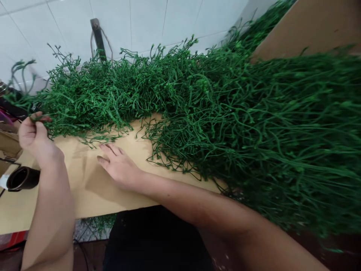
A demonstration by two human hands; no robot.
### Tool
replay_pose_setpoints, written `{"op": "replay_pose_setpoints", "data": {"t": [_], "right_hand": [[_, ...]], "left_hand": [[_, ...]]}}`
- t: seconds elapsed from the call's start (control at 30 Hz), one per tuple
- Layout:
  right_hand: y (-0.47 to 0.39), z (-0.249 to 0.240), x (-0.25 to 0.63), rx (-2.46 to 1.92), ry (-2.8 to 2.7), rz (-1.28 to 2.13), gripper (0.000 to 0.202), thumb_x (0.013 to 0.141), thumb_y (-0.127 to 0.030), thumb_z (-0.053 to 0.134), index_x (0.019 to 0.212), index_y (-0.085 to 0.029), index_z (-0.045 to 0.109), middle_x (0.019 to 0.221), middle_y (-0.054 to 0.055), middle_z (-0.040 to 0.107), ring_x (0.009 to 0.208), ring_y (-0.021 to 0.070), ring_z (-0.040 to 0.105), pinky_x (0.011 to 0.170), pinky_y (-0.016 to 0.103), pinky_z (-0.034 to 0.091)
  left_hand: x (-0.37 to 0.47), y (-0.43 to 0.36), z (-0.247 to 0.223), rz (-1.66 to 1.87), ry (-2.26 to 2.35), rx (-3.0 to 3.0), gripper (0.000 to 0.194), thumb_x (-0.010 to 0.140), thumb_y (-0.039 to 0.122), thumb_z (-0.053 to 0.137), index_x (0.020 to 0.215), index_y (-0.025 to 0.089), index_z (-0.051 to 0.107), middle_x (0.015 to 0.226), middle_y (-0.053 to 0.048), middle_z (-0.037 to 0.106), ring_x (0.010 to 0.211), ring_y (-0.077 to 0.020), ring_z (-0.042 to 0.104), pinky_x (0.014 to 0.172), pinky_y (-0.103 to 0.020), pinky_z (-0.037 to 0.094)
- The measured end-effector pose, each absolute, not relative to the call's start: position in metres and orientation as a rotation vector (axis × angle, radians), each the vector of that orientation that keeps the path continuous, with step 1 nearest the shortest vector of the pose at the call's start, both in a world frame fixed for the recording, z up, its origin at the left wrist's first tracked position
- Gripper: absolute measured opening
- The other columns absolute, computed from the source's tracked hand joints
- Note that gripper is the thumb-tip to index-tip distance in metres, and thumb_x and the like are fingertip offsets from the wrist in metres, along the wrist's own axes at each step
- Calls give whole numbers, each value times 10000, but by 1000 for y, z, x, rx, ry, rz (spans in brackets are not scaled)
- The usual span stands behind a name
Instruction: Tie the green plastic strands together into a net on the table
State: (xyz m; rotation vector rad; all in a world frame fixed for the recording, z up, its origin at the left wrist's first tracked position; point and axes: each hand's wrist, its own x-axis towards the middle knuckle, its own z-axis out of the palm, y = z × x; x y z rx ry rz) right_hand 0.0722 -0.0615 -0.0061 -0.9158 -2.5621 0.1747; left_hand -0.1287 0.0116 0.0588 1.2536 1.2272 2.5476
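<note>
My left hand (35,135) is at the far left, with the fingers closed on thin green plant stems; their budded tips show blurred above and to the left of it. My right hand (121,165) lies low over the tan tabletop (113,194), its fingers stretched out and apart, with nothing in them. Just beyond its fingertips a few loose stems (96,140) lie on the table. A long heap of green stems (135,86) with small bud-like ends runs along the wall behind both hands.
A much bigger mass of stems (270,131) fills the right side. Behind it leans a brown cardboard sheet (313,30). A dark cup-like container (23,178) stands at the left, close to my left forearm. A metal bracket (98,37) is against the white tiled wall (146,22).
</note>
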Motion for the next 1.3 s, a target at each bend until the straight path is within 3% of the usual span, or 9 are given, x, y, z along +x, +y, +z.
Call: {"op": "replay_pose_setpoints", "data": {"t": [0.13, 0.23, 0.33, 0.4, 0.47, 0.63, 0.9, 1.13, 1.3], "right_hand": [[-51, -14, 73, -987, -2511, 319, 390, 862, -196, 474, 1212, -61, 580, 1402, 225, 412, 1290, 334, 382, 1045, 487, 390], [-43, -12, 76, -1014, -2453, 427, 357, 849, -191, 482, 1154, -56, 610, 1344, 219, 456, 1225, 307, 427, 1019, 468, 413], [-34, -6, 84, -1008, -2292, 441, 270, 841, -170, 456, 1004, -58, 640, 1156, 193, 549, 1107, 261, 489, 982, 417, 440], [-28, -3, 92, -1027, -2121, 428, 221, 838, -155, 426, 913, -84, 622, 1027, 163, 566, 1007, 231, 517, 917, 387, 467], [-20, -2, 100, -1071, -1940, 446, 177, 835, -149, 405, 830, -131, 581, 922, 125, 560, 927, 211, 521, 842, 371, 478], [-5, -3, 117, -1092, -1567, 631, 97, 786, -129, 441, 764, -185, 517, 788, 32, 510, 759, 146, 503, 727, 315, 458], [-1, 2, 133, -930, -1318, 534, 82, 838, -233, 483, 904, -203, 520, 920, 42, 516, 805, 131, 523, 726, 307, 480], [-7, 6, 133, -867, -1651, 357, 352, 851, -302, 494, 1187, -197, 502, 1152, 100, 509, 1089, 202, 494, 887, 377, 475], [-11, 10, 129, -931, -1870, 439, 300, 850, -224, 483, 1133, -184, 572, 1113, 82, 591, 1085, 196, 499, 981, 404, 422]], "left_hand": [[-144, 15, 69, 2739, 1172, 1015, 448, 557, -182, 250, 807, 119, 468, 784, 1, 577, 614, -42, 532, 629, -199, 432], [-135, 10, 67, 2718, 1093, 994, 449, 515, -186, 237, 723, 133, 475, 654, 29, 550, 546, -38, 501, 573, -193, 394], [-108, -2, 52, 2277, 1244, 1327, 364, 580, -110, 358, 734, 137, 576, 639, 33, 597, 542, -63, 485, 555, -214, 377], [-88, -10, 40, 1842, 1358, 1670, 265, 675, 3, 460, 801, 140, 650, 744, 5, 652, 599, -83, 495, 589, -235, 382], [-71, -16, 31, 1566, 1430, 1963, 179, 777, 144, 486, 778, 155, 664, 718, -6, 625, 654, -110, 516, 635, -255, 389], [-58, -19, 24, 1365, 1484, 2207, 243, 847, 322, 495, 737, 162, 641, 678, -15, 581, 665, -132, 523, 640, -263, 390], [-73, -13, 23, 1347, 1391, 2191, 233, 836, 368, 514, 812, 175, 643, 727, -19, 589, 713, -149, 538, 686, -286, 428], [-68, -20, 31, 1197, 1272, 2450, 181, 817, 308, 551, 793, 185, 681, 721, -22, 545, 709, -154, 524, 691, -321, 419], [-68, -16, 29, 1216, 1292, 2460, 162, 797, 321, 560, 784, 199, 666, 873, -53, 594, 856, -191, 559, 805, -356, 439]]}}
